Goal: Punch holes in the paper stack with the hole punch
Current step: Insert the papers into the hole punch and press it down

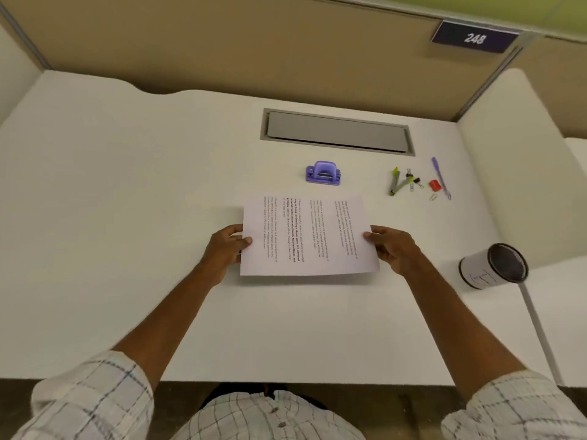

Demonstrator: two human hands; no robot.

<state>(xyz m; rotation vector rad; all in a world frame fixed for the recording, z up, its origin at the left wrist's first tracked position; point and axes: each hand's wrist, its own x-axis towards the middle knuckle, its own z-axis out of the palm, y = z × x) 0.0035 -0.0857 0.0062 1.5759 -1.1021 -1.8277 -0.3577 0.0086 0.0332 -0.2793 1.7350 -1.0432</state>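
Nearest the camera, a checked shirt (pixel 270 417) and its two rolled sleeves are cut off by the bottom edge. Both bare forearms reach forward over the white counter (pixel 127 217).

The left hand (pixel 227 249) pinches the left edge of the paper stack (pixel 308 236), thumb on top. Its fingers are tucked under the sheets and mostly hidden. The right hand (pixel 392 249) holds the right edge the same way, with its fingers also out of sight below. The stack lies crosswise between the hands at the middle of the counter. Its printed lines run sideways and are too blurred to read. How many sheets it has cannot be told, nor whether its near edge rests on the counter or is slightly raised.

To the right, a white tin (pixel 492 266) with a dark inside lies tipped on its side, its contents unclear.

Just beyond the stack sits the purple hole punch (pixel 323 173), apart from the paper and untouched. Further right lies a small scatter: two yellow-green markers (pixel 397 182), some binder clips (pixel 414 181), a small red item (pixel 435 185) too small to identify, a paper clip (pixel 433 197) and a purple pen (pixel 441 177).

Behind the punch a grey hatch (pixel 336 134) is set into the counter. On the tan partition, a dark sign (pixel 475 37) reads 248.
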